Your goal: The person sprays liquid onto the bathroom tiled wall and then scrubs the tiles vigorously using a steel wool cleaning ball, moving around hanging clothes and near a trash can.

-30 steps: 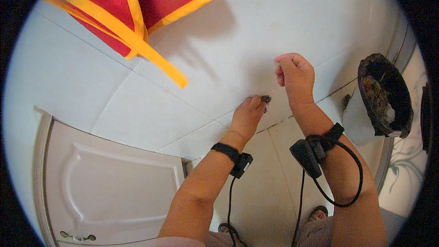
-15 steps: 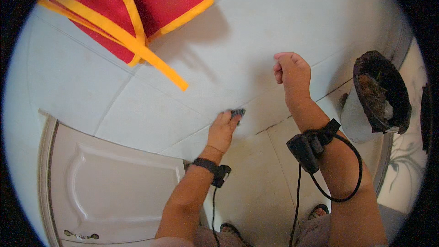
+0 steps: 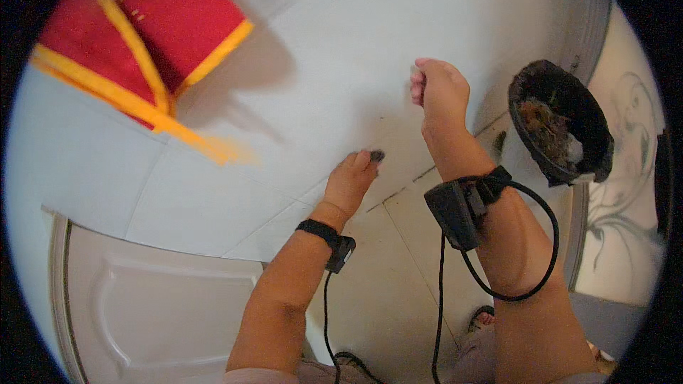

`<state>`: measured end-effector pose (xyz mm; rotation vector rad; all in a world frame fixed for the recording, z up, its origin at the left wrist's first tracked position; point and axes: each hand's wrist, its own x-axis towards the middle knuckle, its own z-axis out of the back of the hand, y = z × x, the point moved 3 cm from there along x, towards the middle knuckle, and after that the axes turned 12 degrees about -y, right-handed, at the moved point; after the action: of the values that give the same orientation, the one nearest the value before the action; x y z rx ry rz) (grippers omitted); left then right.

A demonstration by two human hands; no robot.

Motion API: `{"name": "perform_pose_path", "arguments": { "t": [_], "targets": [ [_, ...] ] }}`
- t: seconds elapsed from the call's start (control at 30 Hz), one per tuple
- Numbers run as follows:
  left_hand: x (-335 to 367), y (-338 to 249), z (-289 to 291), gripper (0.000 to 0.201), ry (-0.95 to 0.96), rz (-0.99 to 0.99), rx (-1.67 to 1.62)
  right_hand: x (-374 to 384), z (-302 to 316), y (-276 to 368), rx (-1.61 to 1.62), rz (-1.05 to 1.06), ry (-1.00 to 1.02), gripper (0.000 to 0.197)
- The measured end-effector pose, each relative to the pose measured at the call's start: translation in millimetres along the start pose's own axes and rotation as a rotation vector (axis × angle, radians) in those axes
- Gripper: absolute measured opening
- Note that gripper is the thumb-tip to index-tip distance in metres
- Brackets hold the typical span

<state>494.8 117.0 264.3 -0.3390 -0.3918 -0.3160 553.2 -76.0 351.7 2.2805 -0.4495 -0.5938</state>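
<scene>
My left hand (image 3: pixel 351 179) is closed, with a small dark grey, rough-looking clump (image 3: pixel 377 156) pinched at its fingertips. What the clump is made of is too small and blurred to tell. Up and to the right, my right hand (image 3: pixel 444 90) is curled into a fist; its palm is turned away, so whatever it may hold is hidden. Both hands are over a pale tiled surface (image 3: pixel 320 99) and stay apart. Each wrist carries a black strap with a small box and a cable.
At the upper left hangs a red cloth (image 3: pixel 196 32) with yellow edging and a loose strap. Right of my right forearm stands a bin with a black liner (image 3: pixel 605 146) and brownish fluffy waste. A white panelled door (image 3: pixel 167 313) is at the lower left.
The view has shifted, so the red cloth and the bin sit further left. The cloth's yellow strap is blurred. Both hands appear slightly higher, with the left still pinching the clump.
</scene>
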Motion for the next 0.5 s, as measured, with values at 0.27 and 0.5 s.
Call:
{"name": "perform_pose_path", "arguments": {
  "t": [0.27, 0.5],
  "targets": [
    [93.2, -69.2, 129.2, 0.021, -0.591, -0.364, 0.219, 35.5, 11.8, 30.3, 0.097, 0.111, -0.097, 0.01],
    [38.8, -15.8, -35.5, 0.018, 0.028, -0.201, 0.197, 38.3, 10.6, 38.6, 0.168, 0.056, -0.119, 0.01]
  ]
}}
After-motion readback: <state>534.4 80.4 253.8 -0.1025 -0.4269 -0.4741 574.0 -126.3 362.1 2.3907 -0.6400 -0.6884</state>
